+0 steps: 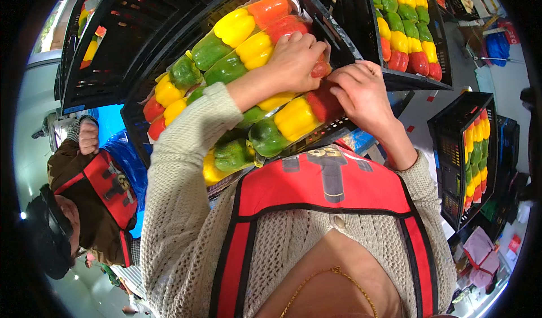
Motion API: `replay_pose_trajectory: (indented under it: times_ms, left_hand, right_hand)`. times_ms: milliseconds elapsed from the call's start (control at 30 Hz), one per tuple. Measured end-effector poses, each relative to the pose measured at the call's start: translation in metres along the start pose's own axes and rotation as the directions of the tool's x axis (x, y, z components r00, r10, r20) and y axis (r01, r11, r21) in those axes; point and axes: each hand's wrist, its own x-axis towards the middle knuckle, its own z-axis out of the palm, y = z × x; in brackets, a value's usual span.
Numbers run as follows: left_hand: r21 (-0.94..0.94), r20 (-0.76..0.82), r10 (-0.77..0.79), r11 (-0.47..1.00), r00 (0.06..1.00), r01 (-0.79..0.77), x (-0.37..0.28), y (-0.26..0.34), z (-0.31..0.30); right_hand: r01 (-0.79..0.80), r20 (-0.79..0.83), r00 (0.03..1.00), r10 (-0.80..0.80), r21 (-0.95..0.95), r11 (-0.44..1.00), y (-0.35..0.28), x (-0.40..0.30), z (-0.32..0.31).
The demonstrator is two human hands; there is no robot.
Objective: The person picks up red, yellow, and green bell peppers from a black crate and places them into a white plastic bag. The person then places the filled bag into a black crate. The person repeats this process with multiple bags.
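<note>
A black plastic crate (326, 26) in front of me holds rows of bell peppers in red, yellow and green, wrapped in threes in fine netting or clear film. My left hand (298, 57) curls over the right end of a middle row, around a wrapped red pepper (320, 69). Close beside it, my right hand (362, 89) touches the end of the nearest row, at a dark red pepper (324, 102); its fingertips are partly hidden. That row continues with a yellow pepper (295, 118) and a green pepper (267, 137). Paper liner shows at the crate's far end.
Another crate of peppers (440, 51) stands at the upper right, and a tilted crate (451, 170) at the right. A tall black crate (106, 64) rises on the left. A co-worker (89, 199) in a red and black apron is at the left, beside a blue surface (112, 119).
</note>
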Motion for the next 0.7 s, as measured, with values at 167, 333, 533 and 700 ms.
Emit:
replay_pose_trajectory:
  times_ms: [167, 333, 533, 700]
  left_hand:
    - [-0.254, -0.090, 0.072, 0.963, 0.993, -0.093, -0.007, -0.023, 0.011]
    - [-0.286, -0.297, 0.052, 0.948, 0.954, -0.140, 0.019, -0.083, 0.001]
    - [0.177, -0.186, -0.318, 0.920, 0.930, 0.350, 0.065, -0.107, -0.018]
    - [0.238, -0.049, -0.212, 0.946, 0.976, 0.218, 0.063, -0.117, -0.026]
  right_hand:
    - [-0.012, -0.091, 0.996, 0.013, 0.018, 1.000, -0.003, 0.034, 0.007]
    - [-0.121, 0.276, 0.953, 0.122, -0.019, 0.992, 0.002, 0.031, 0.053]
    - [0.000, 0.210, 0.978, 0.002, -0.010, 1.000, 0.006, 0.031, 0.055]
    - [-0.010, 0.161, 0.987, 0.006, 0.019, 1.000, 0.011, 0.027, 0.056]
